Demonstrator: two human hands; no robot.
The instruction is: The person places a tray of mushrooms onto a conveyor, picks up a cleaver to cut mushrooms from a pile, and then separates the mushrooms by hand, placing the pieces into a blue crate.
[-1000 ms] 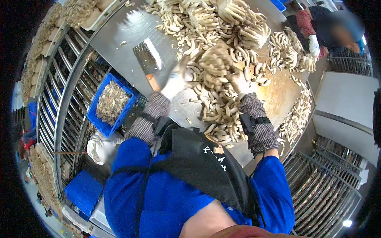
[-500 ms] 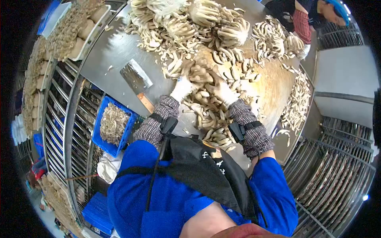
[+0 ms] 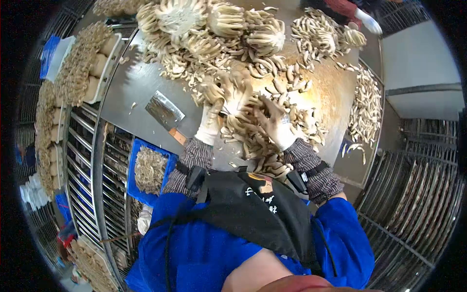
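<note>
My left hand (image 3: 210, 121), in a white glove with stained fingers, is closed on the left side of a mushroom cluster (image 3: 237, 95). Stems fan out from the cluster's pale base, which is turned up toward me. Just to its right, my right hand (image 3: 276, 122) has its gloved fingers apart and slightly bent, fingertips close to the cluster's edge. Loose mushrooms (image 3: 258, 143) lie heaped below and between both hands. Left of my left hand, a cleaver (image 3: 166, 111) with a wooden handle rests flat on the metal table (image 3: 131, 90).
Whole mushroom clusters (image 3: 226, 20) are piled at the back. More loose mushrooms (image 3: 366, 104) line the right edge. A blue crate (image 3: 163, 182) of scraps stands below the table at left, near racks and trays of clusters (image 3: 82, 63). Another person's gloved hand (image 3: 368, 22) shows at back right.
The cluster has turned so its pale base shows. My left hand has shifted left and down along it, while my right hand has drawn slightly down with fingers apart. The view has shifted.
</note>
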